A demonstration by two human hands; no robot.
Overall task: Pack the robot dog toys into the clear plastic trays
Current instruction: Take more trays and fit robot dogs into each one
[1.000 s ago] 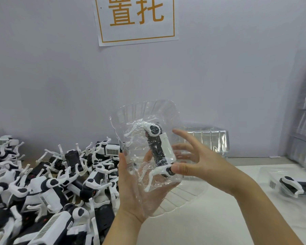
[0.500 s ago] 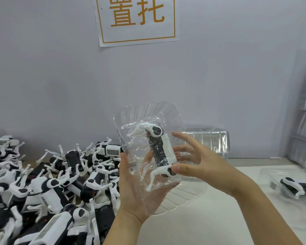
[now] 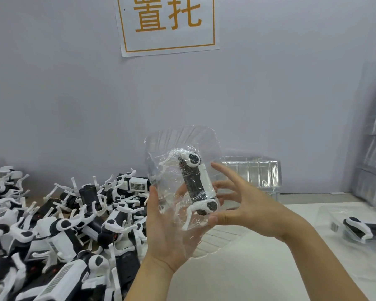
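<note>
Hands: two, both raised over the desk (image 3: pixel 258 268); left hand (image 3: pixel 169 233) cups a clear tray (image 3: pixel 178 140) from below and behind, thumb up along its left edge; right hand (image 3: pixel 243 205) pinches the tray's right side, thumb at the lower corner, fingers spread.
Held tray: one robot dog (image 3: pixel 195 187) inside, standing on end (black belly facing the camera, white legs folded).
Loose dogs: a pile (image 3: pixel 59 231) on the left, too tangled to count.
Right edge: a second tray (image 3: pixel 334 216) lying flat, one dog (image 3: pixel 365 230) in it.
Further back: stacked empty trays (image 3: pixel 254 172) by the wall; above, a paper sign (image 3: pixel 167 25).
</note>
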